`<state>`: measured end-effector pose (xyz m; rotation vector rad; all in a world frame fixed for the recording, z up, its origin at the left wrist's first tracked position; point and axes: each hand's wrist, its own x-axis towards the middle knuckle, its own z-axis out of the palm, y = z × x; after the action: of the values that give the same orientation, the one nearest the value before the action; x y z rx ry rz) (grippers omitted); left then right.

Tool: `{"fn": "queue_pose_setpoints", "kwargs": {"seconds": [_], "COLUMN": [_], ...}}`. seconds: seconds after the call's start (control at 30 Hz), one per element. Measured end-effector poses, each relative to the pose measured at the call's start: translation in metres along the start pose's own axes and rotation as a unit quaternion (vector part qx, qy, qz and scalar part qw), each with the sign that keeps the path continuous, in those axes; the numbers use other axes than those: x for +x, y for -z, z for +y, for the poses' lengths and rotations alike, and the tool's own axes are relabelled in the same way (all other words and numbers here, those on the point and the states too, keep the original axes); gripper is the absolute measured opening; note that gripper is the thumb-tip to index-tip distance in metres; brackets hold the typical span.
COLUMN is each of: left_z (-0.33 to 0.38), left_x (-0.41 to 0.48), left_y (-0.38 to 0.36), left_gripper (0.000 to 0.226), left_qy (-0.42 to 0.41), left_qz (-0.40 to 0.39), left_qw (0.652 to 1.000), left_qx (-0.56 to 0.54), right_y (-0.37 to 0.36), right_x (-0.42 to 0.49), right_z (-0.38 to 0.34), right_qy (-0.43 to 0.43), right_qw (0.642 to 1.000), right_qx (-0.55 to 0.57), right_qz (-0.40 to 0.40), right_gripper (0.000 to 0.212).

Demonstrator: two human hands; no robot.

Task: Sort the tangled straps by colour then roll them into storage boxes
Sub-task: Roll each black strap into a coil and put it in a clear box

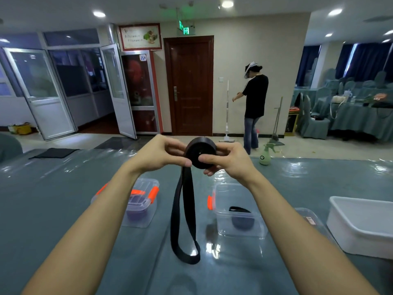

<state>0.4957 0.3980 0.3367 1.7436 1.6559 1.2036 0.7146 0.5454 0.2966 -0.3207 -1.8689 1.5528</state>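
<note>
**Black strap, teal surface**

From where I stand, the black webbing strap (195, 149) is plain, with no pattern. The glossy teal plastic-covered surface (63, 199) shows white glare. Both see-through boxes have orange latches: the left clear box (148, 206) holds a purple roll (137, 213), the right clear box (223, 194) a dark navy roll (242, 222). The rectangular plastic tub (361, 226) is white, the spray bottle (264, 159) pale green.

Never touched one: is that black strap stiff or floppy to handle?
Probably floppy: the black strap hangs limp in a loop. Its wound roll might unwind if released, as the left hand and right hand pinch it.
</note>
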Motion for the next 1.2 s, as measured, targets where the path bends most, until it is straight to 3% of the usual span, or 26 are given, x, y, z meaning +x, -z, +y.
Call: {"fn": "queue_pose_setpoints", "kwargs": {"seconds": [0.1,0.23,0.3,0.43,0.57,0.67,0.83,0.93,1.07,1.13,1.2], "left_z": [-0.018,-0.021,-0.021,-0.011,0.015,0.025,0.015,0.01,0.025,0.034,0.037], "left_x": [-0.005,-0.005,-0.006,-0.002,0.01,0.015,0.007,0.003,0.012,0.016,0.019], "left_y": [-0.023,-0.035,-0.033,-0.027,-0.032,-0.028,-0.021,-0.023,-0.032,-0.038,-0.037], "left_gripper": [0.048,0.043,0.037,0.031,0.024,0.025,0.042,0.036,0.029,0.029,0.031], "left_qy": [-0.001,-0.005,0.007,0.043,0.034,0.026,0.052,0.059,0.051,0.046,0.048], "left_qz": [0.045,0.071,0.056,-0.033,-0.124,-0.137,-0.086,-0.062,-0.111,-0.143,-0.151], "left_qw": [0.995,0.992,0.997,0.984,0.932,0.928,0.977,0.982,0.934,0.903,0.898], "left_qx": [-0.092,-0.106,-0.05,0.168,0.339,0.347,0.186,0.167,0.336,0.402,0.411], "right_y": [-0.007,-0.017,-0.011,0.009,0.003,0.004,0.016,0.02,0.013,0.007,0.008], "right_x": [-0.005,-0.012,-0.018,-0.023,-0.019,-0.019,-0.019,-0.021,-0.018,-0.017,-0.019], "right_z": [0.006,0.027,0.03,0.018,0.008,0.013,0.019,0.018,0.013,0.01,0.012], "right_qy": [-0.007,-0.053,-0.072,-0.078,-0.037,-0.009,0.01,0.011,-0.046,-0.032,0.001], "right_qw": [0.996,0.983,0.99,0.982,0.937,0.951,0.984,0.988,0.951,0.925,0.927], "right_qx": [0.089,0.176,0.12,-0.165,-0.326,-0.297,-0.174,-0.149,-0.282,-0.354,-0.356], "right_qz": [0.011,0.019,-0.012,-0.057,-0.121,-0.091,-0.034,-0.041,-0.115,-0.136,-0.121], "right_gripper": [0.035,0.038,0.048,0.069,0.036,0.027,0.029,0.029,0.048,0.036,0.027]}}
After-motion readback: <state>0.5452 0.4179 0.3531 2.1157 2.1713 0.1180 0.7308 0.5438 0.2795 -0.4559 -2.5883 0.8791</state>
